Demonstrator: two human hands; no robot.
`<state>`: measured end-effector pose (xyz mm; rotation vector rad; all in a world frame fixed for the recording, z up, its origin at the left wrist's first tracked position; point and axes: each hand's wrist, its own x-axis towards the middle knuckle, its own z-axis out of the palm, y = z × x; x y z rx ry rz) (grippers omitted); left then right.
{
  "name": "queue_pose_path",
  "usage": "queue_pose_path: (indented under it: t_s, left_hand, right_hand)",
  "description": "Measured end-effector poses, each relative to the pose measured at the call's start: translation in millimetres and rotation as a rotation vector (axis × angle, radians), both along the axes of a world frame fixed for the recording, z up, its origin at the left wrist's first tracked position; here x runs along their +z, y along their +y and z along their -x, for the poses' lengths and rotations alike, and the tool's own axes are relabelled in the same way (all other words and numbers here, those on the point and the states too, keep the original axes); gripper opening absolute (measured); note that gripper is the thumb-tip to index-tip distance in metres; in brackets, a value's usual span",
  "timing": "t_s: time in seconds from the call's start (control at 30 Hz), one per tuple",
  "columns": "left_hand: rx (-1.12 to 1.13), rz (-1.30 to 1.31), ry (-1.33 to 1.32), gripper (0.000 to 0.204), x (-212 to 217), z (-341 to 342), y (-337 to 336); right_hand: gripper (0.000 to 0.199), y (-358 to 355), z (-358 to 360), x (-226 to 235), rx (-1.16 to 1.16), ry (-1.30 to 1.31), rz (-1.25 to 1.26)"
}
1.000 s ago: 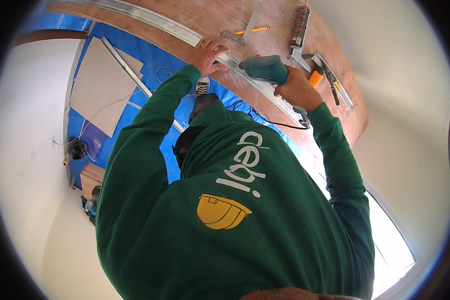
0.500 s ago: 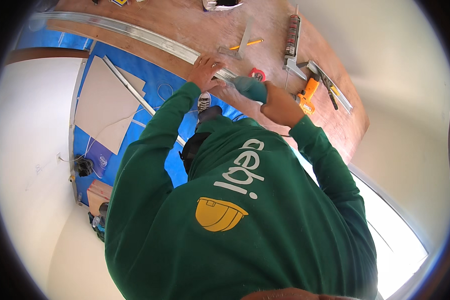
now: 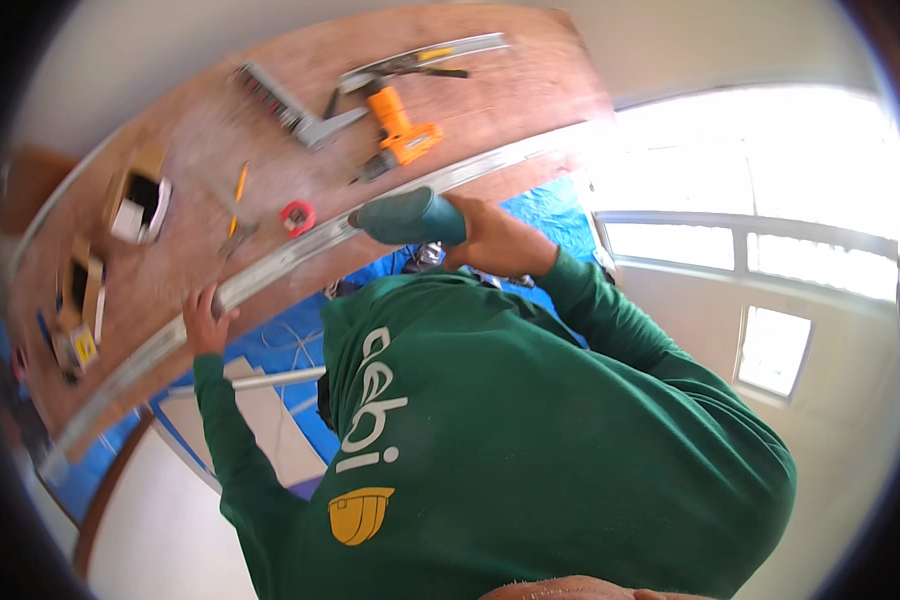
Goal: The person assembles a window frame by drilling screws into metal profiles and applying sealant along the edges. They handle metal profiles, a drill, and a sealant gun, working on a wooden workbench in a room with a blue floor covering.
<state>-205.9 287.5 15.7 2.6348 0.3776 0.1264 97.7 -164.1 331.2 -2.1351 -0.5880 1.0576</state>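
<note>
One brown worktop, metal strip, bright windows

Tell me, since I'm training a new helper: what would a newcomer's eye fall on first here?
First, the big green sweatshirt with its yellow hard-hat print fills the lower middle. Then comes the bright orange drill, lying on the wooden surface beyond the long metal strip. Nearer, the right hand grips a teal power tool at that strip.
</note>
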Motion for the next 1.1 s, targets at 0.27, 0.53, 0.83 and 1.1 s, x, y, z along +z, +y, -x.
queue_pose_path:
  t_s: [0.27, 0.53, 0.83, 1.1]
  left_hand:
    - [-0.055, 0.075, 0.082, 0.083, -3.4, -11.3, -3.3]
    - [-0.215, 0.015, -0.133, 0.073, -10.2, -138.3, -197.1]
    - [-0.260, 0.106, -0.209, 0.069, -14.1, -258.4, -349.0]
    - [-0.304, 0.134, -0.211, 0.080, -13.8, -305.8, -384.5]
  right_hand:
    - [0.052, -102.2, 17.7, -9.8, -0.342, 0.106, 0.022]
    - [0.058, -147.7, 12.4, -5.8, -0.374, 0.030, 0.064]
    - [0.060, -182.5, 1.3, -11.0, -0.424, 0.003, 0.134]
    - [0.064, -187.8, 2.1, -39.8, -0.464, -0.003, 0.073]
